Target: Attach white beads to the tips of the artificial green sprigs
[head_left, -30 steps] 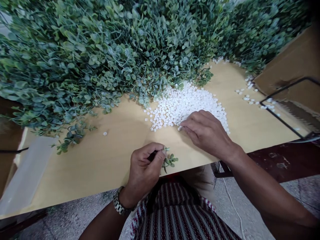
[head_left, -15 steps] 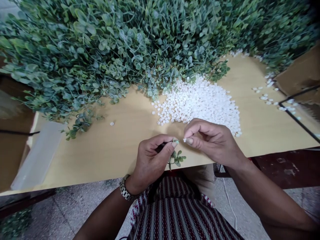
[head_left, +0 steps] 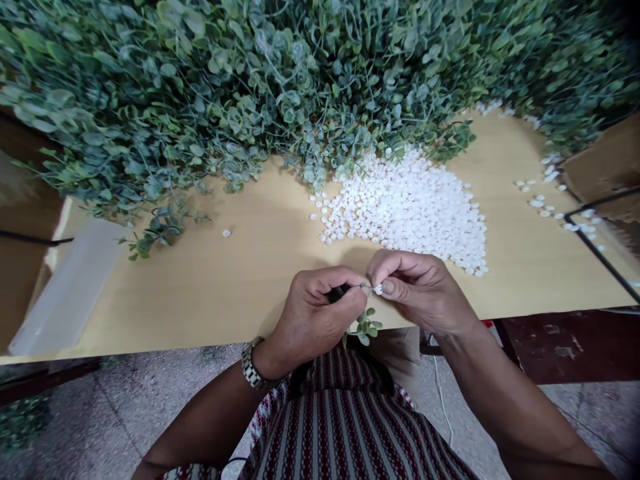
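My left hand [head_left: 323, 313] pinches a small green leafy sprig [head_left: 367, 327] by its thin stem, and the leaves hang below my fingers. Between the thumb and forefinger of my right hand [head_left: 423, 290] is a little white plastic cap [head_left: 378, 289]. The stem's end meets the cap, though how far it sits inside is too small to tell. Just beyond my hands lies a heap of the same white caps [head_left: 415, 207] on the tan tabletop [head_left: 265, 267].
A large mass of leafy green stems [head_left: 280, 87] covers the back of the table. To the left lie a loose sprig [head_left: 163, 230], a single cap [head_left: 227, 233] and a translucent strip [head_left: 70, 287]. Cardboard [head_left: 607, 167] with a black rod stands at the right.
My hands have come together, so the cap now meets the sprig's stem end; before, there was a gap between them. The camera view has shifted slightly.
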Motion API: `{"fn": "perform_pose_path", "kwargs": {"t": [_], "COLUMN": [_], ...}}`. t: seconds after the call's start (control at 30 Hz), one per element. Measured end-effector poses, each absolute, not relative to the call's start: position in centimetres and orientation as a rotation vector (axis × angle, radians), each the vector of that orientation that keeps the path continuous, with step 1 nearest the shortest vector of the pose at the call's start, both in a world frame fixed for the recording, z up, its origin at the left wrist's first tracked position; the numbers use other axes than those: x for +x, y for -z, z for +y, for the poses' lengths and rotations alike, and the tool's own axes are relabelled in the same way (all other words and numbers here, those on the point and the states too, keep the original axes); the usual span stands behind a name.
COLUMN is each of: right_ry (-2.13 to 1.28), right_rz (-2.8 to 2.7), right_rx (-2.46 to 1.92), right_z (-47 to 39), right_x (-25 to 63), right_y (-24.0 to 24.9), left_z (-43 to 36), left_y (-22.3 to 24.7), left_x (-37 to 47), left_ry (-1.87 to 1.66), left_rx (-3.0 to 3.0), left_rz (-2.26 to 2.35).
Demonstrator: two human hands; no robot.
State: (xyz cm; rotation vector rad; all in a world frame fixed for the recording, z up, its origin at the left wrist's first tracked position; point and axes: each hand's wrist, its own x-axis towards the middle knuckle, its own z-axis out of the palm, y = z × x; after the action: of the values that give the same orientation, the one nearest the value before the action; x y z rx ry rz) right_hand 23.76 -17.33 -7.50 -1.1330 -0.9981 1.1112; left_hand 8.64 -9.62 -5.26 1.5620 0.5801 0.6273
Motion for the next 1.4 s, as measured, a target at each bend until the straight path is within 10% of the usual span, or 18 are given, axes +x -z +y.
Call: {"fn": "perform_pose_path", "kwargs": {"t": [1.4], "right_ry": [-1.175], "right_rz": [-1.049], "right_rx": [-1.080], "right_z": [-17.59], "right_x": [23.82], "right_y": [7.45], "left_z": [-9.97], "left_y": [5.18], "left_x": [8.54], "left_ry": [-0.646], "left_rx": [1.632], "left_rz": [0.542]}}
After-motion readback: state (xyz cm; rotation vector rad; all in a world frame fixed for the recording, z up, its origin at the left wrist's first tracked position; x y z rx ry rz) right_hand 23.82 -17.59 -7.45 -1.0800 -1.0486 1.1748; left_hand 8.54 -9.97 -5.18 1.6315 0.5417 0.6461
